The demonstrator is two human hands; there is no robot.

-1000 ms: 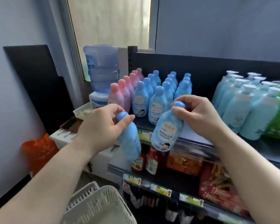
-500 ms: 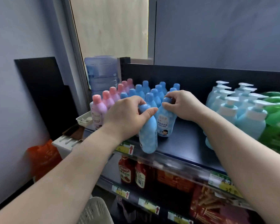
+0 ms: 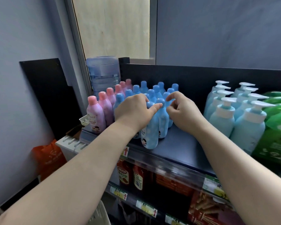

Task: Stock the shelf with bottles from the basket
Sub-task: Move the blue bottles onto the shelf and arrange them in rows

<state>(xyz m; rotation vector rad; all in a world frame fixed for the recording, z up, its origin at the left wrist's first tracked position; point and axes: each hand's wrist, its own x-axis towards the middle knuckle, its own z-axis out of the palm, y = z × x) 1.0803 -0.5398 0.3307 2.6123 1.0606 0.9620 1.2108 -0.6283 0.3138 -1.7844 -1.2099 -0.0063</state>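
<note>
The left hand is gripping a blue bottle standing at the front of the shelf. The right hand, fingers loosely curled, is hovering beside the neighbouring bottle, possibly touching it.

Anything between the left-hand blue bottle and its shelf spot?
Nothing visible. The blue bottle, gripped at the neck by the left hand, appears to stand on the shelf at the front of the blue rows; bare shelf lies to its right.
</note>
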